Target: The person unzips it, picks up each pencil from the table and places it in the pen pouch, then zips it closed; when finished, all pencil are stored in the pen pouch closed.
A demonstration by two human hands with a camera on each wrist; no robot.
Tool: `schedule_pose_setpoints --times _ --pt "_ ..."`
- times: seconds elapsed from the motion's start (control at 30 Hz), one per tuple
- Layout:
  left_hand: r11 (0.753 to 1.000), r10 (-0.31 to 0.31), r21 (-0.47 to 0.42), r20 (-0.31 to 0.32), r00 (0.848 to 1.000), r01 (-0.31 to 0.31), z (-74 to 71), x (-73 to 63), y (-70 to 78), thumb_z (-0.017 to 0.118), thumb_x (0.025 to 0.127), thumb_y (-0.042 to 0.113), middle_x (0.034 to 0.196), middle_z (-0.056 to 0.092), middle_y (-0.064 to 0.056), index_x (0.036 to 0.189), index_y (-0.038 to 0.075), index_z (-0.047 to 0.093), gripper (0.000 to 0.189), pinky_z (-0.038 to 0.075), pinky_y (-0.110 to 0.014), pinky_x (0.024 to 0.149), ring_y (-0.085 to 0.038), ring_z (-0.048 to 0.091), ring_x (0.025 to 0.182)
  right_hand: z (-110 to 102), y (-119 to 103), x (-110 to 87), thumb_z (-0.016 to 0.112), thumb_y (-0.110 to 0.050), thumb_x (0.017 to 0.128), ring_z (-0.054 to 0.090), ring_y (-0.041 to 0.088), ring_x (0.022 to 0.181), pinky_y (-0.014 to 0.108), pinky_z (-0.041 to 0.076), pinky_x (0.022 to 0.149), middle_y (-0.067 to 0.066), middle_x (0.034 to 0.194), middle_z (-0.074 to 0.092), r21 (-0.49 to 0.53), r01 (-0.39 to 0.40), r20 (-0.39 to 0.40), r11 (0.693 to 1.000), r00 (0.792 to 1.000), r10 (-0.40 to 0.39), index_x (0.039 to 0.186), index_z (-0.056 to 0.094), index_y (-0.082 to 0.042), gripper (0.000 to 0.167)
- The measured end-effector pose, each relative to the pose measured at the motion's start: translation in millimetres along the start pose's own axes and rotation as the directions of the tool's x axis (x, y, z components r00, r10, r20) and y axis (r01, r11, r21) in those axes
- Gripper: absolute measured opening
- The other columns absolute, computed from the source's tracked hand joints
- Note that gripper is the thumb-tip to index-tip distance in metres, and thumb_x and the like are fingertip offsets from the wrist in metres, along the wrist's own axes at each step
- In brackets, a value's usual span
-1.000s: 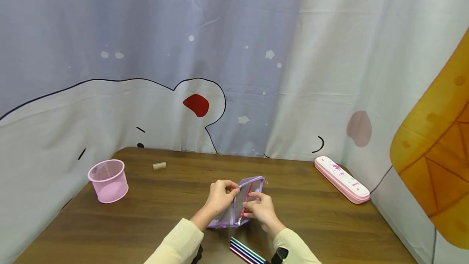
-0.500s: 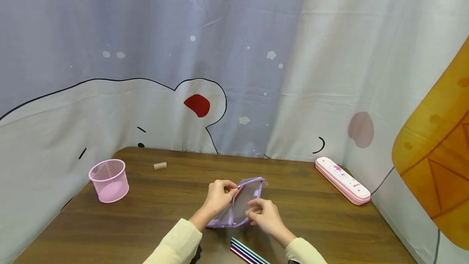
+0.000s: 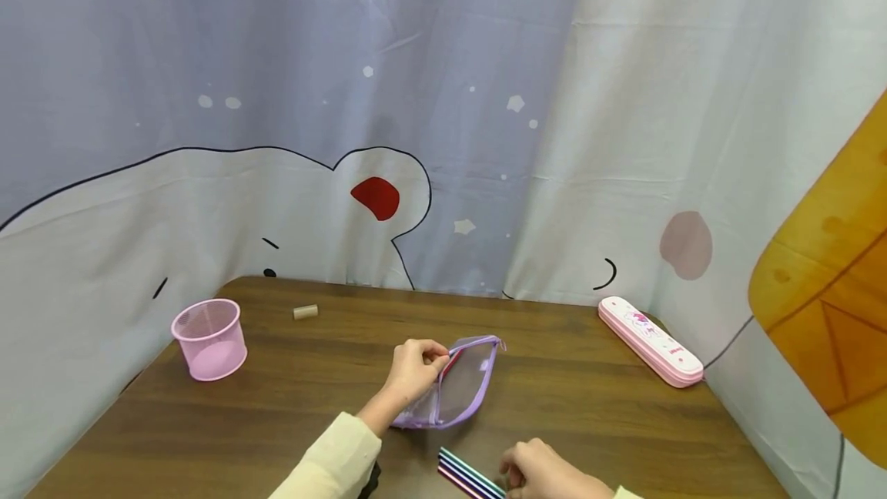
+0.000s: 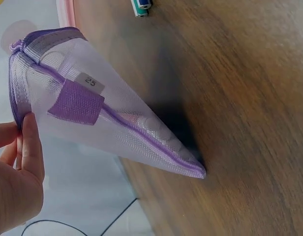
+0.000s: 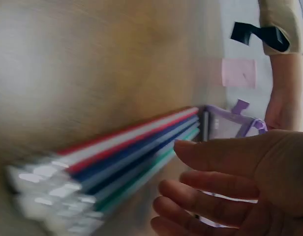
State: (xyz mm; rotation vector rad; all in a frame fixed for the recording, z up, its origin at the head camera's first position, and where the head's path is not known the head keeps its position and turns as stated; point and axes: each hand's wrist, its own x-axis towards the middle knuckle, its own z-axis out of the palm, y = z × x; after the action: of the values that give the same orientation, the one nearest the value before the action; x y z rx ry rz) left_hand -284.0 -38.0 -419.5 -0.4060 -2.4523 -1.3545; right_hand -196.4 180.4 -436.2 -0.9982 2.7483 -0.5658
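My left hand [image 3: 412,373] pinches the top edge of a see-through mesh pencil pouch [image 3: 463,395] with purple trim, in the middle of the table. The pouch's mouth gapes, and a red pencil [image 3: 450,364] shows inside it. In the left wrist view, thumb and fingers hold the zip edge of the pouch [image 4: 117,98]. Near the table's front, my right hand [image 3: 543,474] is beside a row of striped pencils [image 3: 470,473]. The right wrist view is blurred; there the fingers of the right hand [image 5: 230,182] are spread loosely near the red, blue and green pencils [image 5: 136,147], gripping none.
A pink mesh cup [image 3: 210,341] stands at the table's left edge. Behind it to the right lies a small pale cylinder [image 3: 306,312]. At the right edge is a pink and white pencil case [image 3: 650,341]. A printed curtain [image 3: 485,137] hangs behind the wooden table [image 3: 291,383].
My right hand has let go of the red pencil, which now leans inside the pouch, and has moved down and right to the striped pencils. The left hand keeps its hold on the pouch.
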Motion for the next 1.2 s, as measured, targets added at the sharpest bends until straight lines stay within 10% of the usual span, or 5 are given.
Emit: schedule_pose_setpoints --times 0.9,1.2 --pt "0.998 -0.025 0.050 -0.042 0.999 0.027 -12.5 3.2 -8.5 0.065 0.075 0.008 0.062 0.062 0.000 0.076 0.007 0.069 0.004 0.038 -0.015 0.050 -0.005 0.048 0.054 11.9 14.2 -10.4 0.061 0.001 0.061 0.041 -0.009 0.052 0.008 0.035 0.049 -0.005 0.055 0.057 0.031 0.018 -0.098 0.999 0.995 -0.015 0.066 0.060 -0.008 0.011" --pt "0.997 -0.005 0.079 -0.053 0.999 0.009 -18.1 9.7 -10.7 0.065 0.074 0.005 0.062 0.063 -0.001 0.077 0.004 0.069 0.004 0.038 -0.016 0.051 -0.005 0.048 0.055 -18.1 9.3 -13.4 0.065 -0.008 0.077 0.053 -0.003 0.061 0.016 0.047 0.053 0.002 0.070 0.064 0.334 0.062 -0.208 0.941 0.978 0.009 0.099 0.061 0.000 0.023"
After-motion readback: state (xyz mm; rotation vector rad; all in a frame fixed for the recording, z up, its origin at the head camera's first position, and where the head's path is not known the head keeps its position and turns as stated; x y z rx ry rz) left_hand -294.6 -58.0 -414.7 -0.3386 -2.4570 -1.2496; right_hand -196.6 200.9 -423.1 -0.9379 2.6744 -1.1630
